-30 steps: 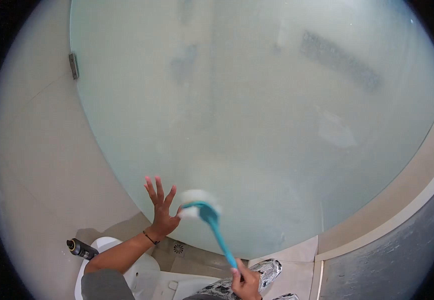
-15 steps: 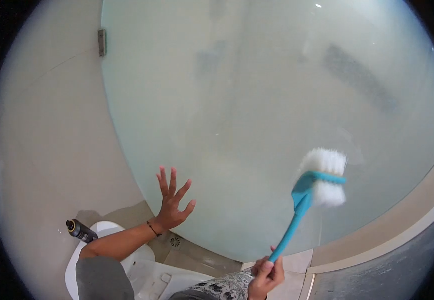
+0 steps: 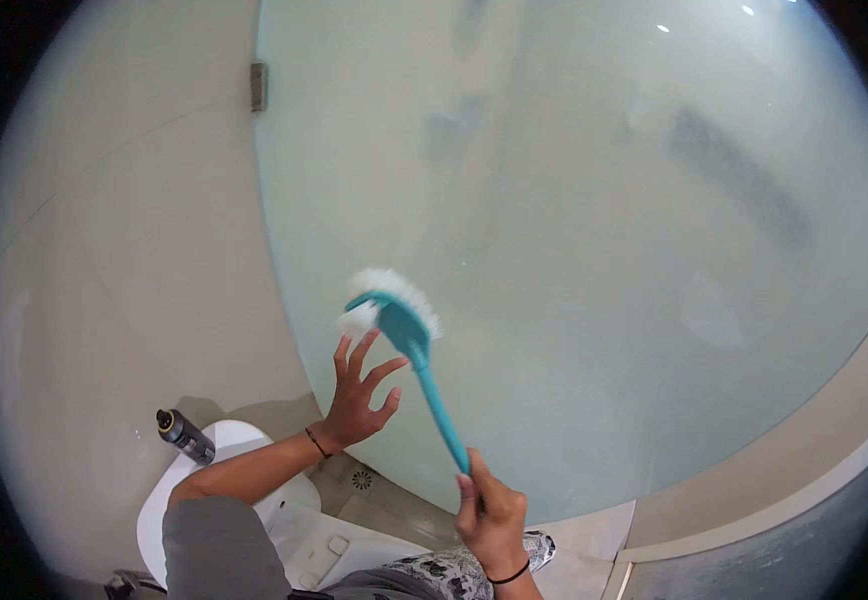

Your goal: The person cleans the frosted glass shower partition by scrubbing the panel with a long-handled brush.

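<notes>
My right hand (image 3: 494,510) is wrapped round the handle of a teal scrub brush (image 3: 441,415) at lower centre. The brush tilts up and left, and its head carries white bristles on top with a smaller white tuft beneath. Just below the brush head, my left hand (image 3: 356,405) has its fingers spread and holds nothing. Its fingertips overlap the small tuft in view; whether they touch it, I cannot tell. Behind both hands stands a frosted glass panel (image 3: 574,330). Whether the bristles press on the glass is unclear.
A dark bottle (image 3: 186,437) stands on the white toilet (image 3: 169,500) at lower left. Beside it a floor drain (image 3: 361,481) shows near the foot of the glass. A metal hinge (image 3: 258,87) holds the panel's left edge. A pale ledge (image 3: 754,525) runs along the lower right.
My right hand has swung the brush from the right over to the left, bringing its head beside my left hand. The left hand stays spread, and the view has shifted slightly.
</notes>
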The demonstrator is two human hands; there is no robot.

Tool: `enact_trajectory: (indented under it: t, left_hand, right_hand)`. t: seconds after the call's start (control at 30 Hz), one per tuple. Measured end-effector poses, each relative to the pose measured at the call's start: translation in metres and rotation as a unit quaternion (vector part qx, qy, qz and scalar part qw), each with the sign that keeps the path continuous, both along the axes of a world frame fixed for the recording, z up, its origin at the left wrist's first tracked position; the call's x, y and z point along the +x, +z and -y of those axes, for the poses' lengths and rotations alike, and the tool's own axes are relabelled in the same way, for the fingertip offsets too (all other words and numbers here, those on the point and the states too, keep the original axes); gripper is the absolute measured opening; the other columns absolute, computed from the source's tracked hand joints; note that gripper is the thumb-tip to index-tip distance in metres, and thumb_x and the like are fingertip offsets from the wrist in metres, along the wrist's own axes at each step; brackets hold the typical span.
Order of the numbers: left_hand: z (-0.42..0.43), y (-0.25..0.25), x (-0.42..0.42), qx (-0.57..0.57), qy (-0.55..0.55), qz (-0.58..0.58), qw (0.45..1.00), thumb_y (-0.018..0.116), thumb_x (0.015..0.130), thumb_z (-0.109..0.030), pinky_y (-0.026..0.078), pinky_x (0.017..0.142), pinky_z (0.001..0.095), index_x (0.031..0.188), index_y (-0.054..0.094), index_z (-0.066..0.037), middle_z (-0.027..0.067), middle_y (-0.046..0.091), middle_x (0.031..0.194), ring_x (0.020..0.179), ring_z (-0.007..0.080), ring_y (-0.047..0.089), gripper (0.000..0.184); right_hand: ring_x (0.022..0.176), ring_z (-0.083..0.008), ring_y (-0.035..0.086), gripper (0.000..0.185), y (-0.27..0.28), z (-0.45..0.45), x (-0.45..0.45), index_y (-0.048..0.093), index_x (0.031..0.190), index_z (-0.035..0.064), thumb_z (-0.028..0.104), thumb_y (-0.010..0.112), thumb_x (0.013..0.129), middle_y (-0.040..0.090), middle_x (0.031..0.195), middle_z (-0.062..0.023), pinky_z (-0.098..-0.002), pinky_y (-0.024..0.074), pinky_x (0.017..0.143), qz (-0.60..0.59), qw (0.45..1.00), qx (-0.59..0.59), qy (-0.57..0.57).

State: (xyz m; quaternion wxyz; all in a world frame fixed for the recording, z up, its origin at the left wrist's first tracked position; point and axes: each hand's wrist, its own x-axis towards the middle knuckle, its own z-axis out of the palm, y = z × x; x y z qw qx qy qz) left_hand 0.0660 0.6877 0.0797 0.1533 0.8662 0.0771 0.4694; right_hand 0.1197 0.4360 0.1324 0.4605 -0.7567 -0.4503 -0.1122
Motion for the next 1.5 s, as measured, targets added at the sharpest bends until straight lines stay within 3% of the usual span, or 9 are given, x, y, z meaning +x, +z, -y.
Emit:
enact_trajectory:
  t: [0.23, 0.3, 0.47, 0.73, 0.87, 1.03, 1.23, 1.33, 1.5]
  left_hand:
    - [-0.008, 0.000, -0.023, -0.008, -0.022, -0.040, 0.999, 0.066, 0.080, -0.008, 0.030, 0.110, 0.0489, 0.116, 0.062, -0.014, 0.0151, 0.037, 0.143, 0.136, 0.0398, 0.029, 0.037]
    - [-0.017, -0.008, -0.029, -0.022, -0.060, -0.075, 0.995, 0.066, 0.079, -0.005, 0.039, 0.105, 0.0433, 0.109, 0.065, -0.011, 0.0165, 0.046, 0.134, 0.128, 0.0360, 0.042, 0.030]
    - [-0.031, -0.008, -0.044, -0.083, -0.137, -0.127, 0.979, 0.061, 0.080, 0.000, 0.052, 0.073, 0.0357, 0.089, 0.063, -0.008, 0.0050, 0.063, 0.090, 0.083, 0.0239, 0.062, 0.012]
    - [-0.047, -0.020, -0.060, -0.124, -0.115, -0.170, 0.971, 0.061, 0.083, -0.003, 0.052, 0.069, 0.0319, 0.090, 0.066, -0.006, 0.0062, 0.066, 0.083, 0.077, 0.0206, 0.064, 0.010]
    - [-0.050, -0.022, -0.055, -0.296, -0.155, -0.201, 0.921, 0.060, 0.087, -0.006, 0.052, 0.068, 0.0287, 0.094, 0.069, -0.004, 0.0066, 0.069, 0.083, 0.077, 0.0138, 0.065, 0.011]
    - [-0.052, -0.024, -0.055, -0.309, -0.200, -0.236, 0.899, 0.061, 0.090, -0.012, 0.051, 0.069, 0.0287, 0.099, 0.068, -0.004, 0.0062, 0.070, 0.083, 0.074, 0.0146, 0.065, 0.014]
    - [-0.046, -0.020, -0.059, -0.310, -0.236, -0.318, 0.864, 0.063, 0.090, -0.019, 0.053, 0.068, 0.0298, 0.103, 0.069, -0.005, 0.0058, 0.070, 0.084, 0.074, 0.0150, 0.065, 0.020]
    - [-0.049, -0.021, -0.059, -0.315, -0.255, -0.334, 0.851, 0.064, 0.090, -0.024, 0.054, 0.068, 0.0309, 0.106, 0.068, -0.004, 0.0081, 0.069, 0.085, 0.076, 0.0177, 0.065, 0.026]
    - [-0.053, -0.051, -0.062, -0.296, -0.306, -0.458, 0.780, 0.066, 0.091, -0.039, 0.051, 0.079, 0.0334, 0.116, 0.063, -0.002, 0.0113, 0.066, 0.092, 0.086, 0.0211, 0.064, 0.045]
  right_hand:
    - [0.043, -0.0249, 0.049, 0.031, -0.004, 0.001, -0.017, 0.063, 0.120, -0.0003, 0.009, 0.061, 0.091, 0.053, 0.059, -0.0167, -0.0308, 0.0414, 0.047, -0.106, 0.994, -0.021, -0.012]
    - [0.045, -0.0123, 0.045, 0.031, -0.021, 0.003, -0.018, 0.062, 0.119, -0.0041, 0.010, 0.061, 0.091, 0.045, 0.055, -0.0147, -0.0268, 0.0362, 0.046, -0.123, 0.990, -0.057, 0.037]
    - [0.043, -0.0153, 0.046, 0.031, -0.035, 0.017, -0.020, 0.063, 0.117, -0.0045, 0.012, 0.061, 0.091, 0.049, 0.053, -0.0114, -0.0299, 0.0373, 0.045, -0.111, 0.989, 0.063, -0.079]
    - [0.044, -0.0198, 0.045, 0.027, -0.048, 0.024, -0.032, 0.062, 0.114, -0.0057, 0.008, 0.058, 0.091, 0.050, 0.057, -0.0125, -0.0310, 0.0341, 0.045, -0.093, 0.993, -0.034, -0.061]
    - [0.046, -0.0135, 0.044, 0.028, -0.045, 0.018, -0.034, 0.062, 0.113, -0.0059, 0.012, 0.057, 0.093, 0.050, 0.057, -0.0094, -0.0287, 0.0330, 0.045, -0.200, 0.960, 0.139, -0.142]
    - [0.046, -0.0135, 0.051, 0.029, -0.087, 0.011, -0.034, 0.063, 0.116, -0.0041, 0.009, 0.060, 0.091, 0.054, 0.056, -0.0105, -0.0280, 0.0381, 0.047, -0.108, 0.991, -0.071, -0.022]
    - [0.042, -0.0117, 0.045, 0.029, -0.077, -0.018, -0.017, 0.065, 0.112, -0.0060, 0.017, 0.059, 0.094, 0.048, 0.051, -0.0075, -0.0277, 0.0324, 0.043, -0.100, 0.989, 0.078, -0.075]
    - [0.044, -0.0120, 0.043, 0.028, -0.097, -0.020, -0.032, 0.067, 0.111, -0.0024, 0.018, 0.063, 0.092, 0.048, 0.054, -0.0117, -0.0287, 0.0342, 0.044, -0.149, 0.980, -0.128, -0.020]
    - [0.048, -0.0112, 0.043, 0.031, -0.057, -0.035, -0.043, 0.064, 0.116, -0.0038, 0.015, 0.062, 0.092, 0.048, 0.057, -0.0111, -0.0271, 0.0368, 0.048, -0.129, 0.990, -0.037, -0.039]
